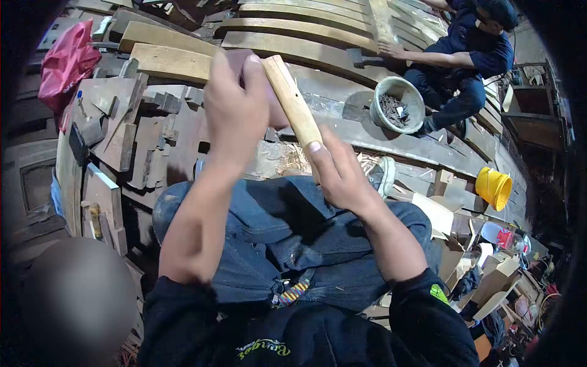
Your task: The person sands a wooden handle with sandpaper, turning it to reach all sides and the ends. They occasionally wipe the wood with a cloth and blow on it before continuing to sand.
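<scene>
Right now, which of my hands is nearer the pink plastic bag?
Your left hand. It's to the right of the bag; your right hand is farther right, gripping the pale wooden piece.

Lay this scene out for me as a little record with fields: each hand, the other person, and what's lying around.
Left hand: the left hand grips a reddish-brown sheet, beside the wood
Right hand: the right hand grips the lower end of a narrow piece of wood
Wood's position: raised above the lap, tilted
Other person: a seated person at the upper right, one hand at a board
Containers: pale bucket with small dark pieces inside; yellow bucket
Bag: pink bag, upper left
</scene>
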A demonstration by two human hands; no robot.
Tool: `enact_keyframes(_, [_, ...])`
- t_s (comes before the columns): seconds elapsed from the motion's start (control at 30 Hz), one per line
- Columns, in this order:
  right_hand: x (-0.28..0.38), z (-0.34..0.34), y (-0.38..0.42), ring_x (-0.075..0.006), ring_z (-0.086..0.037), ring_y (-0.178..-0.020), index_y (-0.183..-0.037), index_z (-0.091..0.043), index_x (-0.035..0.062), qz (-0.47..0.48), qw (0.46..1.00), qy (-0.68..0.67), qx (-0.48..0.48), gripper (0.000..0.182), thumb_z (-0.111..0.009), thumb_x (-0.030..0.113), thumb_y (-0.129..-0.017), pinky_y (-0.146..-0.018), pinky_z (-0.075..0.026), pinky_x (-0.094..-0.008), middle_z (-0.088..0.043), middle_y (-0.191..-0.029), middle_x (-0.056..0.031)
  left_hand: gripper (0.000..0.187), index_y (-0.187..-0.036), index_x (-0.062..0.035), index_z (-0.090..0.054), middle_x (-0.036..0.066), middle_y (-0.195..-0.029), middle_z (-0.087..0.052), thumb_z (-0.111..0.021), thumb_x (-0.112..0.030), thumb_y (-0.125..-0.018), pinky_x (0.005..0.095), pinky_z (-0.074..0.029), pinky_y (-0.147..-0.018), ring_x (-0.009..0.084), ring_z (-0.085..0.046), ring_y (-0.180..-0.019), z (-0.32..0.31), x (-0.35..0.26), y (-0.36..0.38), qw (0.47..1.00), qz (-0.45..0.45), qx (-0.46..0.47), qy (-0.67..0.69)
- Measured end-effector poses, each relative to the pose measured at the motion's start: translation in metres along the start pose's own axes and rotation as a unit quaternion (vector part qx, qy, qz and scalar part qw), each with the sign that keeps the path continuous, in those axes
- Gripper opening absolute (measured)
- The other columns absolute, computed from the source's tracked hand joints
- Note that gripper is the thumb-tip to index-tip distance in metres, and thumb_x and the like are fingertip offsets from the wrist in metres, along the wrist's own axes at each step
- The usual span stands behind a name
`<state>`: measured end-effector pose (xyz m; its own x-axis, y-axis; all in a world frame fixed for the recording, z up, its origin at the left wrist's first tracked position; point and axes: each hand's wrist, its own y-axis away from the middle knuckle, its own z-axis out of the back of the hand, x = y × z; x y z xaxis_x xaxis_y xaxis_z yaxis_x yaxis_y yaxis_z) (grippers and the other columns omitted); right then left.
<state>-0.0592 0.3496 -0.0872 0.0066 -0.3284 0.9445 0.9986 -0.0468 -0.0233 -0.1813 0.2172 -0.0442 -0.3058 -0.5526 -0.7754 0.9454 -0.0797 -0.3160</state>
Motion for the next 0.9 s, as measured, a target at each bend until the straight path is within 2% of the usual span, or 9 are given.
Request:
enact_keyframes(0.2, [-0.001, 0.008, -0.006, -0.0474, -0.054, -0.070, -0.101, -0.050, -0.0006, 0.021, 0.999, 0.009, -0.024, 0.031, -0.041, 0.028, -0.099, -0.062, -0.042, -0.0490, -0.057, -0.076, -0.0249, 0.029, -0.086, 0.0033, -0.051, 0.023, -0.074, -0.064, -0.055, -0.025, -0.093, 0.0425, -0.049, -0.063, 0.0381, -0.065, -0.068, -0.001, -0.005, 0.006, 0.999, 0.004, 0.035, 0.031])
enact_keyframes(0.23, [-0.002, 0.011, -0.006, -0.0413, -0.056, -0.067, -0.099, -0.052, -0.0009, -0.007, 1.000, 0.008, 0.010, 0.032, -0.039, 0.029, -0.100, -0.062, -0.043, -0.0451, -0.056, -0.072, -0.0212, 0.029, -0.090, 0.0035, -0.055, 0.017, -0.077, -0.065, -0.055, -0.026, -0.094, 0.0384, -0.049, -0.065, 0.0288, -0.065, -0.069, 0.005, -0.007, -0.003, 0.999, 0.044, 0.022, 0.010])
enact_keyframes(0.27, [-0.002, 0.012, -0.005, -0.0413, -0.056, -0.067, -0.099, -0.052, -0.0009, -0.007, 1.000, 0.008, 0.010, 0.032, -0.039, 0.029, -0.100, -0.062, -0.043, -0.0451, -0.056, -0.072, -0.0212, 0.029, -0.090, 0.0035, -0.055, 0.017, -0.077, -0.065, -0.055, -0.026, -0.094, 0.0384, -0.049, -0.065, 0.0288, -0.065, -0.069, 0.007, 0.003, -0.012, 0.999, 0.044, 0.022, 0.010])
enact_keyframes(0.33, [0.001, 0.014, -0.004, -0.0272, -0.055, -0.062, -0.104, -0.054, -0.0021, -0.034, 0.996, -0.074, 0.024, 0.036, -0.038, 0.030, -0.099, -0.060, -0.043, -0.0385, -0.053, -0.068, -0.0138, 0.026, -0.097, 0.0009, -0.058, 0.008, -0.085, -0.064, -0.055, -0.025, -0.096, 0.0328, -0.049, -0.070, 0.0174, -0.062, -0.076, 0.010, 0.014, -0.025, 0.972, 0.103, -0.060, 0.202])
enact_keyframes(0.37, [0.003, 0.016, -0.005, -0.0154, -0.051, -0.062, -0.111, -0.054, -0.0039, -0.029, 0.992, -0.123, 0.024, 0.041, -0.037, 0.031, -0.099, -0.056, -0.041, -0.0324, -0.050, -0.069, -0.0064, 0.022, -0.103, -0.0023, -0.058, 0.002, -0.091, -0.060, -0.053, -0.023, -0.098, 0.0286, -0.047, -0.075, 0.0108, -0.057, -0.081, 0.013, 0.010, -0.021, 0.916, 0.192, -0.045, 0.350])
enact_keyframes(0.53, [0.001, 0.022, -0.004, -0.0131, -0.050, -0.064, -0.113, -0.054, -0.0033, -0.077, 0.964, -0.243, 0.077, 0.042, -0.037, 0.033, -0.099, -0.058, -0.041, -0.0283, -0.052, -0.074, -0.0044, 0.018, -0.107, -0.0045, -0.057, 0.002, -0.099, -0.062, -0.052, -0.020, -0.099, 0.0269, -0.048, -0.080, 0.0113, -0.060, -0.090, 0.014, 0.010, -0.015, 0.892, 0.140, -0.060, 0.425])
enact_keyframes(0.8, [-0.001, 0.017, -0.005, -0.0106, -0.047, -0.056, -0.116, -0.054, -0.0010, -0.081, 0.945, -0.301, 0.096, 0.044, -0.037, 0.036, -0.099, -0.050, -0.037, -0.0254, -0.051, -0.070, -0.0025, 0.030, -0.125, -0.0016, -0.057, 0.006, -0.112, -0.061, -0.057, -0.012, -0.097, 0.0261, -0.048, -0.084, 0.0118, -0.057, -0.100, 0.015, 0.001, -0.012, 0.960, -0.091, -0.121, 0.236])
enact_keyframes(0.87, [0.002, 0.017, -0.005, -0.0105, -0.048, -0.055, -0.116, -0.054, -0.0007, -0.088, 0.954, -0.276, 0.073, 0.043, -0.037, 0.036, -0.100, -0.050, -0.038, -0.0255, -0.051, -0.069, -0.0023, 0.031, -0.124, 0.0004, -0.057, 0.009, -0.115, -0.060, -0.059, -0.008, -0.095, 0.0287, -0.050, -0.086, 0.0162, -0.060, -0.101, 0.014, -0.005, -0.011, 0.933, -0.284, -0.128, 0.181])
enact_keyframes(0.9, [-0.007, 0.009, -0.008, -0.0101, -0.048, -0.056, -0.117, -0.054, -0.0004, 0.002, 0.979, -0.204, 0.003, 0.043, -0.036, 0.035, -0.100, -0.050, -0.038, -0.0252, -0.049, -0.067, -0.0014, 0.035, -0.120, -0.0021, -0.062, 0.015, -0.130, -0.054, -0.065, 0.000, -0.086, 0.0338, -0.050, -0.091, 0.0254, -0.058, -0.114, 0.018, 0.002, -0.015, 0.920, -0.364, -0.111, 0.093])
